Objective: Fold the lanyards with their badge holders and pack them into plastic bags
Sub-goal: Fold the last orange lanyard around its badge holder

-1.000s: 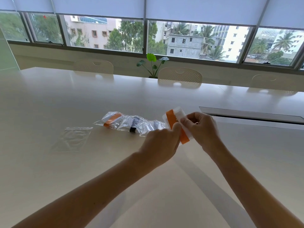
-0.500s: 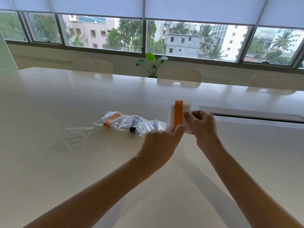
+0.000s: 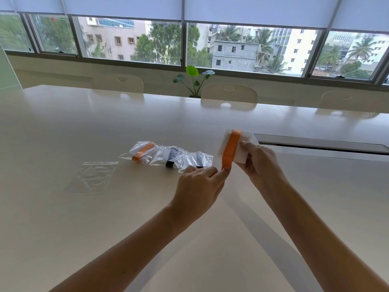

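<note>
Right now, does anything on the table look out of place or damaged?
Nothing stands out. The hands hold the badge holder with the orange lanyard across it; packed bags and an empty bag lie flat on the table.

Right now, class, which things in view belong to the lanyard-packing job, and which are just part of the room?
Part of the job:
orange lanyard
badge holder
empty plastic bag
packed bags
left hand, pinching the lanyard's end
right hand, holding the badge holder

Just there:
potted plant
chairs
table slot
</note>
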`<state>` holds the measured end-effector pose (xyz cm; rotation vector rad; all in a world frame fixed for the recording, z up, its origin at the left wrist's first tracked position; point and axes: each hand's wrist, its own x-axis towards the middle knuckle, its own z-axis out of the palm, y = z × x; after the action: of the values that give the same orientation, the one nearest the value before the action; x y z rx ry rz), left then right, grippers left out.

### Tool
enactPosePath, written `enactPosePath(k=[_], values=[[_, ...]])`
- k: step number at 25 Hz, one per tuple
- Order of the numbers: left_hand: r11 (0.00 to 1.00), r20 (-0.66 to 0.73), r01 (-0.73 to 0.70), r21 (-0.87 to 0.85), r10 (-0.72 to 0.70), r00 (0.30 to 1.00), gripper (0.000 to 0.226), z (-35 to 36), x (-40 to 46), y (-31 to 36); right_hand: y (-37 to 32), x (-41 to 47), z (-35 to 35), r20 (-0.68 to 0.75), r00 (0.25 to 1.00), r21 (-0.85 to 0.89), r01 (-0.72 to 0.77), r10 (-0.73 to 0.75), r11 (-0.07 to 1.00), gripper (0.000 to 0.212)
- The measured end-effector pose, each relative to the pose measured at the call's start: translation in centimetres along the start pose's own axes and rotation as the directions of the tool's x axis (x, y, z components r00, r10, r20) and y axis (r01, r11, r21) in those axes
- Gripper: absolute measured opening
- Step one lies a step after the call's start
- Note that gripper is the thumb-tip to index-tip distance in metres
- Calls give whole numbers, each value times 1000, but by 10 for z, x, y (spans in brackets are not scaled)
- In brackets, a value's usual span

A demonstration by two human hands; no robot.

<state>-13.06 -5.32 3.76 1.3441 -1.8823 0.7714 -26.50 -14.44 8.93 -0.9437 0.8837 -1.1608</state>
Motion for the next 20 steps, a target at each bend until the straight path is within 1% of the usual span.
enactPosePath(k=[2, 4, 5, 6, 7, 8, 10, 12, 14, 17, 19, 20], values=[[999, -15, 22, -27, -23, 1000, 25, 1, 0, -4, -1, 1, 0, 26, 997, 94, -75, 73, 993, 8], [999, -37, 27, -42, -28, 999, 25, 2, 2, -7, -1, 0, 2, 39, 992, 131, -123, 119, 984, 3], [999, -53, 21, -37, -23, 998, 25, 2, 3, -9, 0, 0, 3, 37, 991, 149, -136, 131, 979, 9], [1000, -71, 14, -28, -16, 997, 24, 1, 4, -10, 0, 1, 3, 26, 990, 161, -139, 136, 977, 21], [1000, -89, 15, -20, -16, 996, 23, 0, 5, -12, 1, 3, 3, 23, 991, 170, -134, 132, 976, 27], [1000, -103, 24, -19, -26, 994, 23, 0, 7, -14, 1, 3, 3, 41, 990, 177, -140, 135, 974, 24], [997, -101, 63, -42, -66, 993, 22, -2, 13, -17, 0, 1, 4, 99, 976, 201, -212, 195, 957, 9], [995, -64, 73, -64, -77, 995, 20, -6, 20, -21, -2, -1, 4, 133, 954, 194, -291, 269, 937, 9], [994, -29, 46, -95, -49, 998, 18, -7, 26, -25, -3, -1, 2, 157, 940, 186, -330, 303, 926, 10], [967, 32, 83, -240, -77, 996, 13, -6, 33, -35, -6, -1, 2, 192, 928, 159, -349, 318, 923, 11], [947, 52, 110, -302, -99, 994, 14, -5, 38, -44, -8, -1, 1, 225, 913, 88, -367, 340, 926, 14], [941, 48, 111, -321, -101, 994, 13, -5, 40, -48, -11, -2, -1, 247, 904, 21, -366, 350, 930, 16]])
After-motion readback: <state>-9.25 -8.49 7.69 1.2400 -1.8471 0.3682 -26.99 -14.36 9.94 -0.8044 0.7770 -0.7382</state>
